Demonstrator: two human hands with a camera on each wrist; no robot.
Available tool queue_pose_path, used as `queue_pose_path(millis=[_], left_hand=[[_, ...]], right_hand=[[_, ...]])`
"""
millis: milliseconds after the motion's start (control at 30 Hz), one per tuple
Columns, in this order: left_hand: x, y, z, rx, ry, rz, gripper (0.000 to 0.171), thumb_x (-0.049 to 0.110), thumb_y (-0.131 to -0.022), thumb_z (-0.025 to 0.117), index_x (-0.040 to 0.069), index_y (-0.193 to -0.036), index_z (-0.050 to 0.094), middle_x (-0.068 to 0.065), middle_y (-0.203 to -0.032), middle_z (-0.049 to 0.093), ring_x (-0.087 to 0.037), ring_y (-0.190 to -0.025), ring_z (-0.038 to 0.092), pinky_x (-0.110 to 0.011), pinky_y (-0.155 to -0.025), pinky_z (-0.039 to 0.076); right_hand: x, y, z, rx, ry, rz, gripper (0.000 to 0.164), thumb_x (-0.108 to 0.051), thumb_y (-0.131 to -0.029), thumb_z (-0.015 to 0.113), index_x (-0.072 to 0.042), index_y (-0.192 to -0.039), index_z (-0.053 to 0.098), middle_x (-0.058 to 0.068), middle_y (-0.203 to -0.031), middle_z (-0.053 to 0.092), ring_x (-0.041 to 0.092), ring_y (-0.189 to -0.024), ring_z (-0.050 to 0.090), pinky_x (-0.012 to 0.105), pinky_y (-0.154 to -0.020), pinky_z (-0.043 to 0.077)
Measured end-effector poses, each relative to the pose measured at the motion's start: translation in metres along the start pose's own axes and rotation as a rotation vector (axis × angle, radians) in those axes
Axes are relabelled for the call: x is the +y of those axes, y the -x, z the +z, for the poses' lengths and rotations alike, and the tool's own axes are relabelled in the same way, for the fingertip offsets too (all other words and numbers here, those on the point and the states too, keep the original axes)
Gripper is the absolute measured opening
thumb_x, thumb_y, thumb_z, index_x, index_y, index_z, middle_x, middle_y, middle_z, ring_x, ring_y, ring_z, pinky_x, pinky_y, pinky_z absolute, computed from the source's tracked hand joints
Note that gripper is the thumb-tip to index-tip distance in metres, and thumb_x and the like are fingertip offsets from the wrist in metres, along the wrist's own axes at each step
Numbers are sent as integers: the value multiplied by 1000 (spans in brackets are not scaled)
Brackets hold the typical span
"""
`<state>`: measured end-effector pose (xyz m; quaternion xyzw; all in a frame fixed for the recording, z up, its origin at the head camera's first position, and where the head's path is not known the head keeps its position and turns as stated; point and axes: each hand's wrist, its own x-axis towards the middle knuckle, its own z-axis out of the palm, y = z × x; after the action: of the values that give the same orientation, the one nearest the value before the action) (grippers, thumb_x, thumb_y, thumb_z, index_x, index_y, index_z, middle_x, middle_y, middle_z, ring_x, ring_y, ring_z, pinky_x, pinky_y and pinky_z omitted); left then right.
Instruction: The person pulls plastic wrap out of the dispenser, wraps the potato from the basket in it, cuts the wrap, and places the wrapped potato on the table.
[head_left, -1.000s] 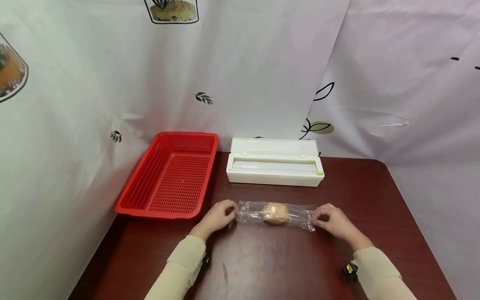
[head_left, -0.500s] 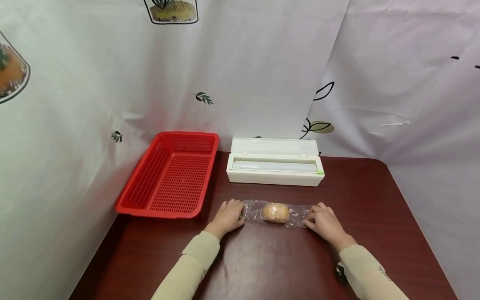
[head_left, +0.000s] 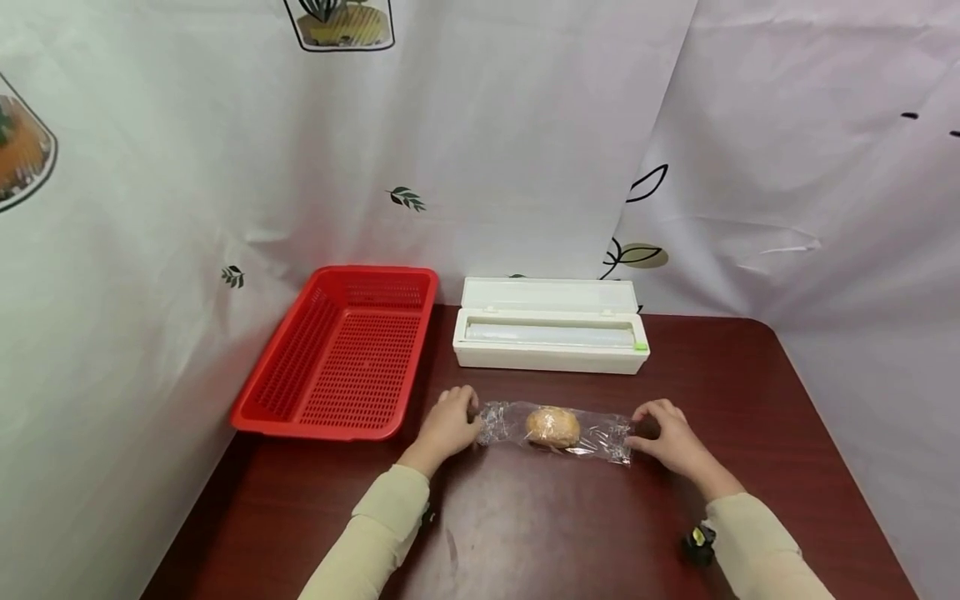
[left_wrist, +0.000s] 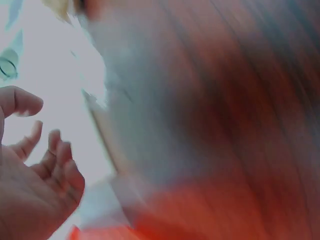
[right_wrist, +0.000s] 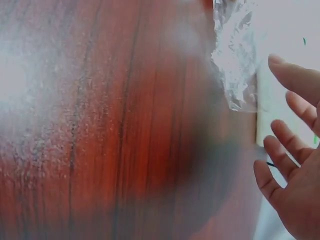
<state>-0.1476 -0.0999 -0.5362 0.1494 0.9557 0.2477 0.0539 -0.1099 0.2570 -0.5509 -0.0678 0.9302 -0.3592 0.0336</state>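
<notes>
A round golden bread bun (head_left: 552,427) lies on the table inside clear plastic wrap (head_left: 600,435), whose crinkled ends stretch out to both sides. My left hand (head_left: 450,423) is beside the left end of the wrap, thumb and fingers apart. In the left wrist view its fingers (left_wrist: 70,182) are loosely bent with nothing between them. At the wrap's right end my right hand (head_left: 670,440) has thumb and fingers spread around a gap. The right wrist view shows the crumpled wrap end (right_wrist: 235,65) just past the right thumb, with no film held.
Behind the bun stands a white cling film dispenser (head_left: 551,358), lid up and a roll inside. A red plastic basket (head_left: 390,417) sits at the left of the dark red table (head_left: 555,533). Printed white cloth (head_left: 510,150) hangs behind and at both sides.
Half a second ago both hands pressed in closer over the wrap's ends, their fingers on it. Now they have drawn outward and opened; the wrap's right end shows again. The bun has barely moved.
</notes>
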Motion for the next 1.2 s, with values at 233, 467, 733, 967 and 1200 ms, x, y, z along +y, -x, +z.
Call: queue_pose_path(millis=[233, 467, 733, 967, 1200], left_hand=[[44, 12, 11, -321, 54, 239, 8, 15, -79, 61, 19, -73, 57, 12, -64, 49, -4, -58, 46, -19, -55, 40], [44, 7, 21, -391, 164, 139, 12, 15, -86, 59, 10, -93, 68, 7, -63, 60, -2, -55, 51, -21, -63, 44], [33, -10, 27, -336, 510, 26, 37, 7, -89, 52, -3, -125, 50, -13, -95, 65, -22, -75, 62, -32, -73, 49], [37, -10, 30, -397, 646, -55, 34, 8, -89, 51, -5, -120, 47, -17, -87, 62, -27, -62, 57, -32, -54, 46], [40, -14, 35, -369, 680, -163, 40, 34, -92, 56, 1, -114, 52, -12, -89, 64, -24, -68, 60, -30, -51, 45]], right_hand=[[-7, -2, 10, -107, 16, 19, 23, -13, -85, 67, -7, -105, 56, 10, -99, 57, 28, -93, 52, 46, -76, 43], [-18, 21, 20, -152, 43, -45, 23, -2, -79, 68, -12, -83, 48, -7, -69, 50, 6, -61, 46, 24, -53, 39], [-48, 57, 56, -145, -10, -392, 33, 3, -73, 70, -10, -90, 45, -13, -70, 53, -4, -60, 47, 17, -50, 42], [-66, 60, 69, -156, 158, -614, 38, -5, -68, 76, -13, -102, 61, -11, -78, 53, 2, -70, 49, 17, -59, 42], [-56, 48, 75, 71, 509, -825, 32, -12, -63, 73, -21, -94, 68, -2, -79, 45, 16, -68, 40, 30, -60, 37]])
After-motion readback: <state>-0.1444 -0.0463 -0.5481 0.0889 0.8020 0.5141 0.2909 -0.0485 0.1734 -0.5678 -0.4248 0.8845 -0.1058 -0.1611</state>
